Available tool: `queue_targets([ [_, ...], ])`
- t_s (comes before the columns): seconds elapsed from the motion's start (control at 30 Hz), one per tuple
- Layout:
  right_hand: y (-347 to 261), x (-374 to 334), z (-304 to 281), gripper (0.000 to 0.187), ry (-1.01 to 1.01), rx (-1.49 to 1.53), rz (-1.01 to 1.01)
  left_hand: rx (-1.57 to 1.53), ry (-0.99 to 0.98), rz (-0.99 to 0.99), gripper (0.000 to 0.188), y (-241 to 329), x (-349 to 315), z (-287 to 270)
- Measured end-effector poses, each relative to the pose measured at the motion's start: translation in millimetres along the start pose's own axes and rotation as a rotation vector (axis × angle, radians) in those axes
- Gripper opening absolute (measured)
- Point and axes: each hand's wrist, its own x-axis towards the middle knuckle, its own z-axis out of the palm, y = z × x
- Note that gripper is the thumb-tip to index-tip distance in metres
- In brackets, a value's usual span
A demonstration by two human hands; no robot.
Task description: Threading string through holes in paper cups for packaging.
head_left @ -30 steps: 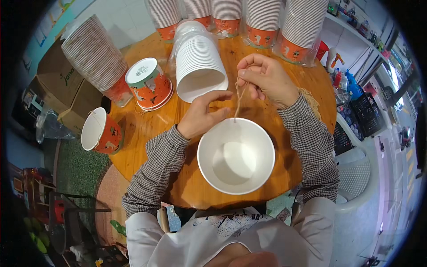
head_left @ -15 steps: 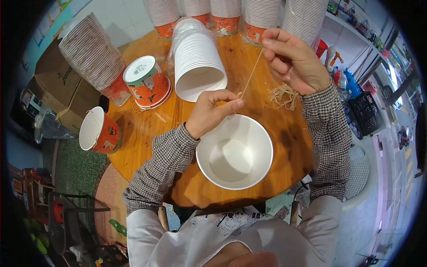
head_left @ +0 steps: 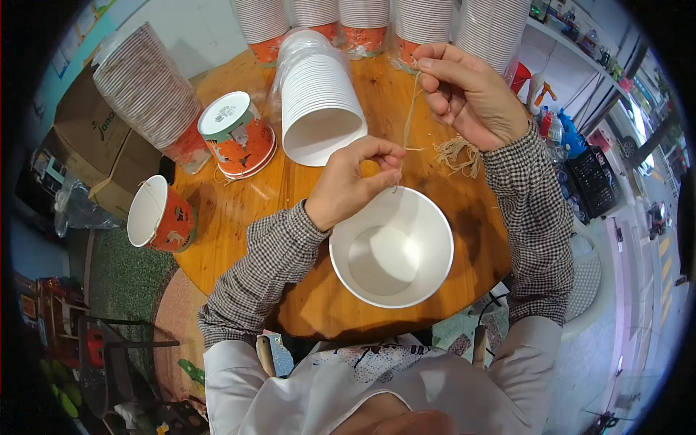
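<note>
1. While pinching one end of a thin tan string (head_left: 411, 109) between thumb and fingertips, right hand (head_left: 470, 94) raised higher and farther toward the cup stacks than a second ago, when low beside the left hand.
2. Left hand (head_left: 351, 181) with thumb and forefinger pressed together on the string's lower end, at the far rim of the white paper bowl (head_left: 391, 246); much the same spot as before.
3. String now drawn out long and slanting between the two hands, against a short stretch earlier.
4. Loose bundle of tan strings (head_left: 457, 154) uncovered on the round wooden table (head_left: 239, 210) under the right wrist, just beyond the bowl.
5. Sleeve of white bowls (head_left: 319, 98) lying on its side past the left hand, mouth toward the bowl.
6. Orange printed cup, lidded (head_left: 235, 134), left of it; open orange cup (head_left: 159, 212) at the table's left edge; both unmoved.
</note>
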Motion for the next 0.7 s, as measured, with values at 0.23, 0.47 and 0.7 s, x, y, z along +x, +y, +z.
queue_targets([
  [0.23, -3, -4, 1, 0.018, -0.029, 0.011, 0.007, 0.024, 0.084, 0.053, 0.022, 1, 6, 8],
  [0.47, -4, -6, 1, 0.018, -0.018, -0.001, 0.014, 0.014, 0.101, 0.031, 0.014, 8, 8, 13],
  [0.7, 1, -8, -9, 0.017, 0.068, -0.072, -0.027, 0.194, 0.056, 0.041, 0.016, -4, 3, 5],
])
